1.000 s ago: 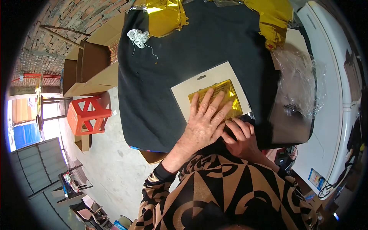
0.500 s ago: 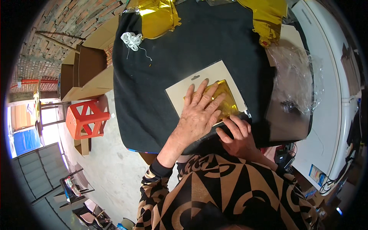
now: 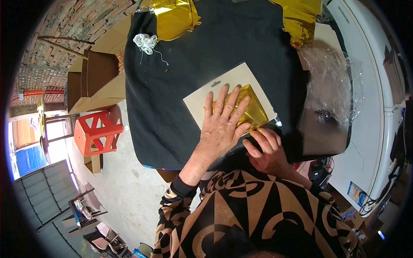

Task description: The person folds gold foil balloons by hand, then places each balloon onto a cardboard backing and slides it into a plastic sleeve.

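A cream backing card (image 3: 198, 99) with a hanging slot lies at a slant on the black cloth, its edges bordered by clear plastic. On it rests a folded gold foil balloon (image 3: 257, 107). My left hand (image 3: 219, 124) is spread flat over the card and the balloon's left part, fingers pointing away from me. At the near right corner, my right hand (image 3: 269, 148) is closed with bent fingers at the lower edge of the clear sleeve (image 3: 277, 121). Its fingertips touch close to the balloon's near edge; exactly what they pinch is partly hidden.
Flat gold foil balloons (image 3: 176, 21) lie at the table's far left and far right. A tangle of white string (image 3: 145, 43) is near the left one. Crumpled clear plastic (image 3: 329, 86) covers cardboard at right, beside a white appliance (image 3: 365, 107). A red stool (image 3: 98, 132) stands left.
My left fingers have spread and shifted slightly left, uncovering more of the gold balloon. My right hand stays at the near edge with its fingers slightly moved. The view has shifted a little.
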`<state>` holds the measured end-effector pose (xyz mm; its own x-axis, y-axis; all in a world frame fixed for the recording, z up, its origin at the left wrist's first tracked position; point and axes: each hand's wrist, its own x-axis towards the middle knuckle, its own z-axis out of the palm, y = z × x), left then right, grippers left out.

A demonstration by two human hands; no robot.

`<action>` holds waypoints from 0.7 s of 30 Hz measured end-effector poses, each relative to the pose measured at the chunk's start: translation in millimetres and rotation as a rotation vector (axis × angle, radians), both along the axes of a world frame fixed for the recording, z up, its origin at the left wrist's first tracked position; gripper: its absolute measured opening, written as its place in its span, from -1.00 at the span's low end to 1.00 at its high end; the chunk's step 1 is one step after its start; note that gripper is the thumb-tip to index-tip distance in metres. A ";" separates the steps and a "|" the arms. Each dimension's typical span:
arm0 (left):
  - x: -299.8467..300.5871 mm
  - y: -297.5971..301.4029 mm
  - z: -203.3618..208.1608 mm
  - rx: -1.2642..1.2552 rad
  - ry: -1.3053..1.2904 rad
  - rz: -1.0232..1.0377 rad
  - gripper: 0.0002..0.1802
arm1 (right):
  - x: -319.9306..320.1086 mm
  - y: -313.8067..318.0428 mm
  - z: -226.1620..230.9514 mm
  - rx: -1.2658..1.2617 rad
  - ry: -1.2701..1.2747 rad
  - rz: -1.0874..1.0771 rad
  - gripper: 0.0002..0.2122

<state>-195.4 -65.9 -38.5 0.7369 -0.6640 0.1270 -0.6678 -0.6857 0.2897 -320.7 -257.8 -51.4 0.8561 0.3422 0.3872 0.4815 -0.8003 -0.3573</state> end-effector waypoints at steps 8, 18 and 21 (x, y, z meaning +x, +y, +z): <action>-1.8 -2.9 -3.9 0.001 -0.043 0.016 -0.24 | 0.7 -1.3 3.4 -0.014 0.023 0.011 -0.53; -2.1 -1.5 -4.4 0.057 -0.014 0.035 -0.25 | 50.2 -11.9 46.3 -0.103 0.084 -0.064 -0.39; -2.2 -4.0 -4.2 0.104 -0.028 0.031 -0.24 | 63.0 -12.7 29.7 -0.173 0.152 -0.093 -0.26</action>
